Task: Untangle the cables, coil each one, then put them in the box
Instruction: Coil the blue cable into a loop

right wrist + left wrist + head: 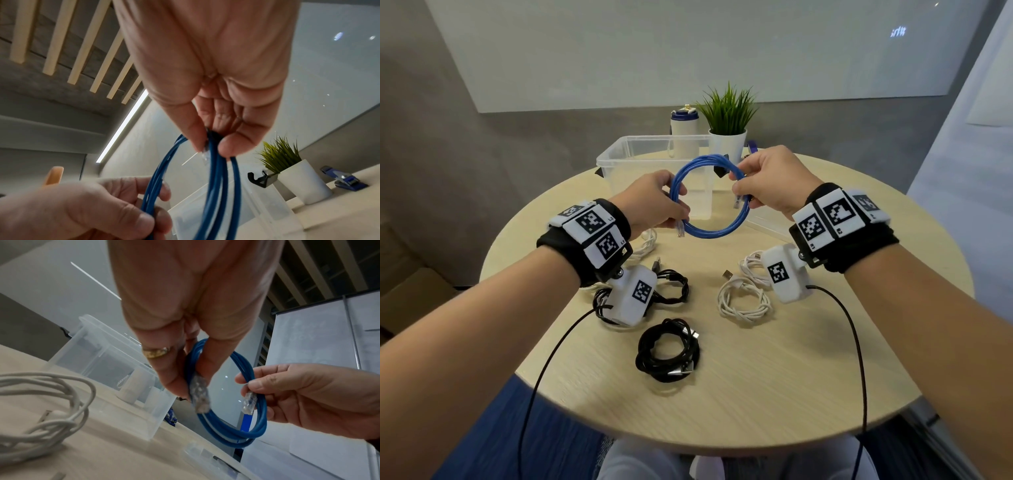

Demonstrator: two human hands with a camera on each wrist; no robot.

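1. Both hands are up over the round table (722, 404), and between them hangs the blue cable (709, 233), wound into a neat ring of several turns.
2. The left hand (650, 202) pinches the ring's left side, thumb and fingers curled round the strands; a clear plug (680, 231) pokes out just below its fingertips.
3. The left wrist view shows a gold ring (157, 352) on one finger of that hand.
4. The right hand (774, 181) grips the opposite side, thumb and fingertips pressed together over the strands, with the second clear plug (205, 155) hanging from the pinch.
5. There's something small and black caught in that right-hand pinch too; I can't make out what it is.
6. The ring is in the air, just in front of the clear box (654, 161), not inside it.
7. The box stands open at the far side of the table, and I can see no cables in it.
8. Down on the table: a black coil (667, 353) nearest the person, another black coil (671, 284) partly behind the left wrist camera, and a white coil (743, 301) to the right.
9. More white cable (647, 240) peeks out under the left wrist, and another white bundle (753, 263) under the right.
10. Behind the box stand a potted plant (727, 137) and a white bottle (684, 133).
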